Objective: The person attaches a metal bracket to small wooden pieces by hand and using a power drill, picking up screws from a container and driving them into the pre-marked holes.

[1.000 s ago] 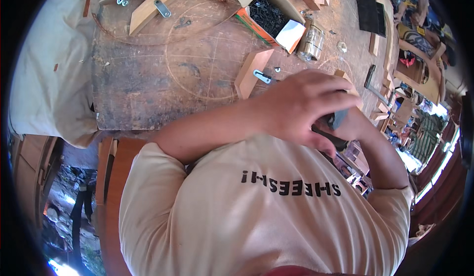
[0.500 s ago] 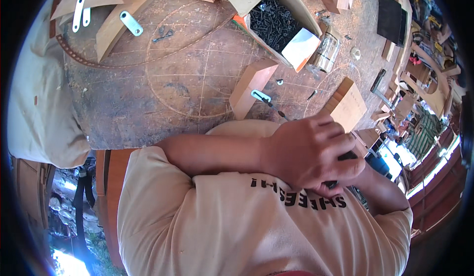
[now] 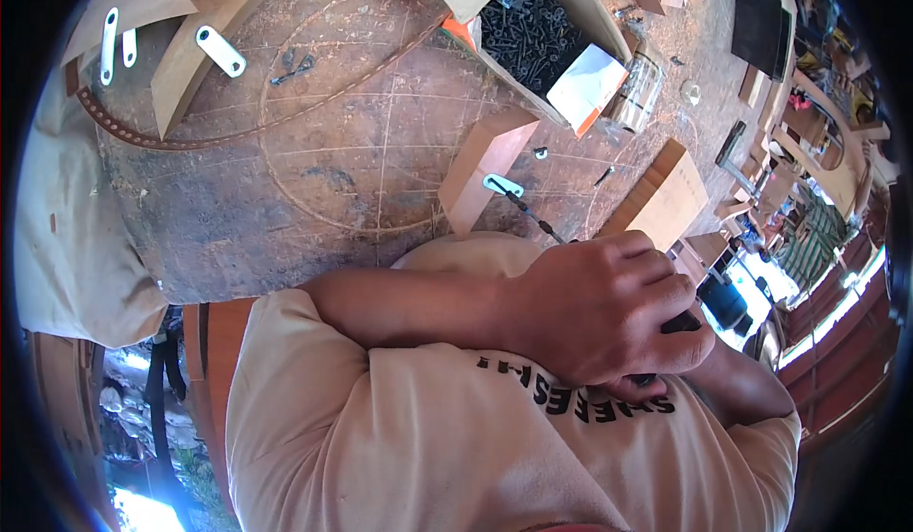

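My left hand [image 3: 609,309] lies across my chest, its fingers wrapped round the black handle of a screwdriver-like driver [image 3: 681,323]. Mostly hidden behind it, my right hand [image 3: 699,372] comes in from the right and also closes around the handle. The driver's long, dark, stepped shaft points up and left, its tip at a white metal plate [image 3: 514,191] with rounded ends. That plate sits on the side of an angled wooden block [image 3: 475,166], which stands at the workbench's near edge, just in front of my body.
An open cardboard box [image 3: 597,0] of dark screws stands beyond the block. A striped wooden block [image 3: 666,194] is at right. Wooden pieces [image 3: 204,52] with white plates lie far left, beside a curved perforated brown strip [image 3: 238,139]. A clamp [image 3: 730,152] rests at the right edge.
The view has shifted slightly, so the bench things sit a little further left and the hands a little lower. My grip and the driver's tip at the plate look the same.
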Available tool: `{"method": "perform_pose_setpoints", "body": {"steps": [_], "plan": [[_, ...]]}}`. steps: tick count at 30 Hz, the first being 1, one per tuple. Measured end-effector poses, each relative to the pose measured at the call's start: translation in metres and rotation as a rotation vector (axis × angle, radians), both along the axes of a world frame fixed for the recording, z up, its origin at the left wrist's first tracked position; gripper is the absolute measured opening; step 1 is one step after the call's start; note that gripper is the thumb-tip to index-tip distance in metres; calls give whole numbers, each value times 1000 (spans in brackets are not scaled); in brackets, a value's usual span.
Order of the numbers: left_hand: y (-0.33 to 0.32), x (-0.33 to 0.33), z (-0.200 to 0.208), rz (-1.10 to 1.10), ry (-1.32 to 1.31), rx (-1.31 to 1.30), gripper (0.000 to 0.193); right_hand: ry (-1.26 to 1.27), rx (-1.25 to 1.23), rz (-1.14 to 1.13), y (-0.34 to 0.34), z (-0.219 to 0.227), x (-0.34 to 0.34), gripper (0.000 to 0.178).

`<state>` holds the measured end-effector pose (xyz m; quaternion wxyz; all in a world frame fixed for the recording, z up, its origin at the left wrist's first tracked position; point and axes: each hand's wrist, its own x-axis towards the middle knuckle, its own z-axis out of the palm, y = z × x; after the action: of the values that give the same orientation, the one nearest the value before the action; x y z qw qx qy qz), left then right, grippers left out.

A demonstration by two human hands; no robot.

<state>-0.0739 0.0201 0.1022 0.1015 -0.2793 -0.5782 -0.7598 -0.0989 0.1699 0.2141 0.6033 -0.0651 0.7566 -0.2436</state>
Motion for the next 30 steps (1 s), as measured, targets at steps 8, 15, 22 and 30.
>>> {"method": "perform_pose_setpoints", "body": {"steps": [8,15,22,30], "plan": [[-1,3,0,12,0,29,41,5,162,-133,23,-9,34,49],[-3,1,0,-34,5,46,42,66,128,-136,40,-16,54,50],[-6,0,-1,-50,-8,32,43,13,90,-17,10,0,13,52],[-5,0,-2,-26,-10,56,42,-109,255,-155,20,-9,29,53]]}}
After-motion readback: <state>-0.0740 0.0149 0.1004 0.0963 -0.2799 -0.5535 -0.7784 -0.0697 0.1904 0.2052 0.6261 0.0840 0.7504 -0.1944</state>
